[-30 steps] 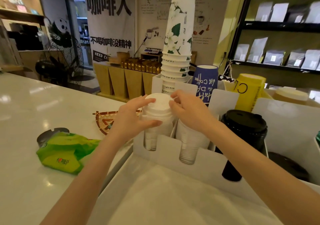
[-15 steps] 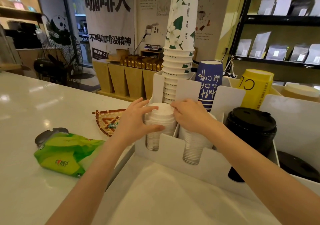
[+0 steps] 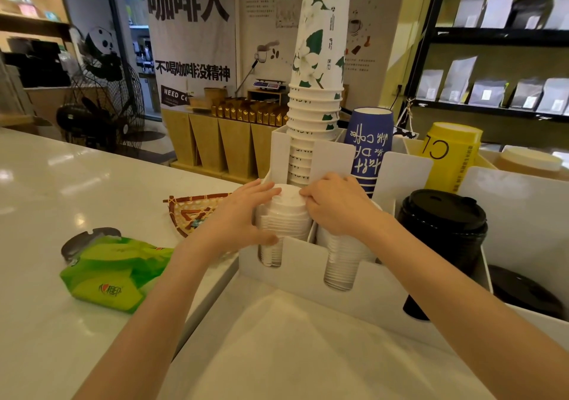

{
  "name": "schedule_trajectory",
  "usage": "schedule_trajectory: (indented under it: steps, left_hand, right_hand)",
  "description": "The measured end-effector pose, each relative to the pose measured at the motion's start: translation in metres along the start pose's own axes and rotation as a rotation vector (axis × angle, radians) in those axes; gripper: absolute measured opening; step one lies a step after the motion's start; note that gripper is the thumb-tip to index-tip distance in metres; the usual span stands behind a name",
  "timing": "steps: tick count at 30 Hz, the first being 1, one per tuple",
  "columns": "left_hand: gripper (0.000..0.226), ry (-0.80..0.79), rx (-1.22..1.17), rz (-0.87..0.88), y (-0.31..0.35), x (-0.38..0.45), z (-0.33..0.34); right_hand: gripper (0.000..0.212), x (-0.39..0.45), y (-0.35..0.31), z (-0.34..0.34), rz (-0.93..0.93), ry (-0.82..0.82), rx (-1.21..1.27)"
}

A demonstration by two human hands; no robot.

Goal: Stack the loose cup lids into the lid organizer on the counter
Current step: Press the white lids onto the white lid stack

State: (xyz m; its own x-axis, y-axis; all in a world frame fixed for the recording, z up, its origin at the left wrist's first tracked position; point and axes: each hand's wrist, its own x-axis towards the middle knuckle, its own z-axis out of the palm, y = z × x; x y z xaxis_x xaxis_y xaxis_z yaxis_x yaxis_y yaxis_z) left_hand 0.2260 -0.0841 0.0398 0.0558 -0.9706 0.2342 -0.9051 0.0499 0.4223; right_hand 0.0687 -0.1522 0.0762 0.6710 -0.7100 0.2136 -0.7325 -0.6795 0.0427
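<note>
A stack of white cup lids stands in the leftmost slot of the white lid organizer. My left hand wraps the stack's left side, thumb at its front. My right hand rests fingers on the top lid from the right, covering part of a second white lid stack in the adjoining slot. A stack of black lids fills the slot further right.
Behind the organizer rise a tall stack of white floral paper cups, blue cups and yellow cups. A green tissue pack and a woven tray lie on the white counter at left.
Both hands have pushed the white lid stack lower into the leftmost slot; its top now sits nearer the organizer wall than a second ago.
</note>
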Motion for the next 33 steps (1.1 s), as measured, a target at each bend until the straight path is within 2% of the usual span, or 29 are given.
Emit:
schedule_trajectory:
  steps: [11, 14, 18, 25, 33]
  left_hand:
    - [0.098, -0.036, 0.011, -0.020, 0.003, -0.007, 0.000]
    - [0.088, -0.034, -0.016, -0.029, 0.008, -0.007, 0.001]
    - [0.070, 0.038, -0.066, -0.030, 0.018, -0.010, 0.001]
    - [0.067, 0.094, 0.089, -0.093, 0.026, -0.009, 0.002]
    - [0.082, -0.075, 0.073, -0.093, 0.017, -0.012, -0.008]
  right_hand:
    - [0.041, -0.003, -0.005, 0.003, 0.019, 0.007, 0.067]
    - [0.044, -0.005, -0.005, 0.003, 0.016, -0.011, 0.106]
    - [0.038, 0.002, -0.002, 0.003, 0.010, -0.048, 0.162]
    - [0.035, 0.009, 0.001, 0.006, 0.012, -0.102, 0.183]
    - [0.042, 0.003, -0.003, 0.007, -0.024, -0.014, -0.008]
